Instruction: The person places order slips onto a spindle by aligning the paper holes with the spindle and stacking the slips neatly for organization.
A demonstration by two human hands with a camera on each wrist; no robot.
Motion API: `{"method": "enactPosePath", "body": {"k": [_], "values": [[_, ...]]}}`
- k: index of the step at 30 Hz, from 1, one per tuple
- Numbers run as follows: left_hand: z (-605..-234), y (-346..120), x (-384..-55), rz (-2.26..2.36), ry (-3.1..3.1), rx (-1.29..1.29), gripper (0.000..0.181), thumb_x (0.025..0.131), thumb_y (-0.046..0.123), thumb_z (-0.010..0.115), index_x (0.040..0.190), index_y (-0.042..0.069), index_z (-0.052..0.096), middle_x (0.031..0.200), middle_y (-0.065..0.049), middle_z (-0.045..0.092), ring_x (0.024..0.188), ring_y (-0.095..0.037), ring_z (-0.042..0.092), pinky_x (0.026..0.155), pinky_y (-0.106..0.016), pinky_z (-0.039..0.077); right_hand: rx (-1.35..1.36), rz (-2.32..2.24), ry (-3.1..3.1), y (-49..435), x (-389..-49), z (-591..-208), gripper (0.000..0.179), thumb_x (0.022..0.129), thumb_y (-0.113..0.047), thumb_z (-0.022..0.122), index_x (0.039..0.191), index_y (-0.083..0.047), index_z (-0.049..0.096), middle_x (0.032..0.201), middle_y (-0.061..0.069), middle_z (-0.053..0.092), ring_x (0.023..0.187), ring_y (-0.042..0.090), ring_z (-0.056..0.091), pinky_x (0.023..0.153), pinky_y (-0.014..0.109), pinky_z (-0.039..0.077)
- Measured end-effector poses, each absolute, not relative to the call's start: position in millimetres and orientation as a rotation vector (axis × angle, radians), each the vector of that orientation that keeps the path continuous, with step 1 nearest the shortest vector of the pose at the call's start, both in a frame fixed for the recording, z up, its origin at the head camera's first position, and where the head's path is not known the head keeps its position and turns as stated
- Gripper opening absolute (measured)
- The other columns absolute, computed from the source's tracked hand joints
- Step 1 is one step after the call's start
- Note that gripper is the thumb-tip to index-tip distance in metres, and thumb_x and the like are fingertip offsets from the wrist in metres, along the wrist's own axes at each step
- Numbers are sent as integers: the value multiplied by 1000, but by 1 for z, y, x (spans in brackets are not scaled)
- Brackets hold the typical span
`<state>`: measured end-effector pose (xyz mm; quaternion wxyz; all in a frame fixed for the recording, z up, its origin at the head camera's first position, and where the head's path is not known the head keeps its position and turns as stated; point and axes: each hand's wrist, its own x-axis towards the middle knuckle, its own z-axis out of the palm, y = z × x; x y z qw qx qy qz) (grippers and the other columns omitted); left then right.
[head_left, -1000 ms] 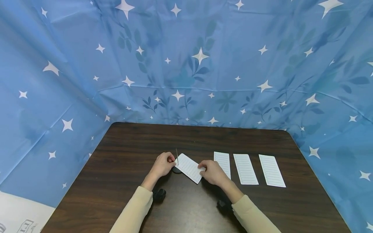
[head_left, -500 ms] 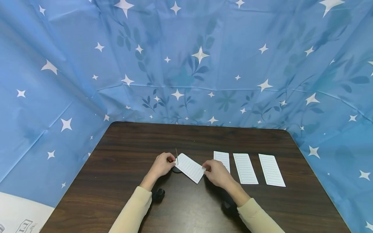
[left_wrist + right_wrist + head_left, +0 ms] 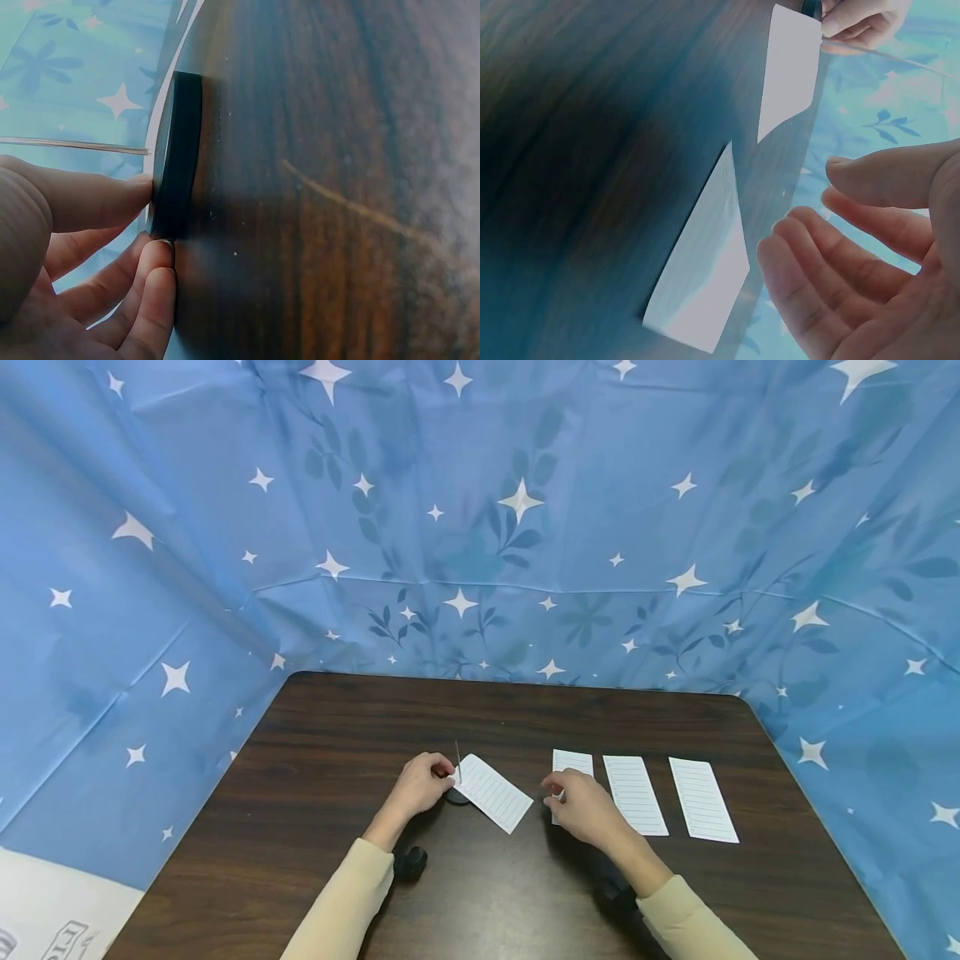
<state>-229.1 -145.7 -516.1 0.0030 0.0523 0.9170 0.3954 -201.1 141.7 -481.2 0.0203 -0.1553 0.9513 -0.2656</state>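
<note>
Pinches lined card (image 3: pixel 493 794) in left hand (image 3: pixel 418 785), slanting lengthwise rightward toward worktop's (image 3: pixel 480 902) near edge, just short of right hand's (image 3: pixel 585 807) parted grip.

No readable text: marks (image 3: pixel 67 941) on white panel (image 3: pixel 75 889) unclear (any print on lined cards (image 3: pixel 635 795) too small).
</note>
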Motion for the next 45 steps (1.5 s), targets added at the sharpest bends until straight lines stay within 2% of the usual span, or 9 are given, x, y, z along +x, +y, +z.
{"method": "enactPosePath", "body": {"k": [7,13,35,45], "values": [[-517,-147,-231,1242,2864,161,6,90,6,75,94,9,71,94,-5,60,82,-18,56,76,-38,49,-501,-677,3024,155,-201,-481,21,88,-12,77,107,-5,74,97,8,68,89,25,66,73,44,55],[-517,-147,-231,1250,2856,165,6,90,7,74,94,9,71,93,-5,60,80,-17,56,74,-38,48,-514,-567,3085,166,-203,-483,25,90,-18,76,110,-4,74,106,13,69,104,36,64,81,52,54],[-515,-147,-229,1232,2841,169,6,90,8,73,94,8,69,93,-6,59,79,-17,55,74,-38,47,-491,-364,3027,189,-206,-498,52,88,-31,79,124,4,66,122,24,61,111,41,59,89,56,50],[-515,-147,-229,1240,2846,178,7,89,7,74,93,8,69,92,-6,60,79,-17,55,75,-38,47,-519,-322,3025,190,-206,-503,55,88,-32,79,121,9,66,129,29,56,118,44,54,94,56,48]]}}
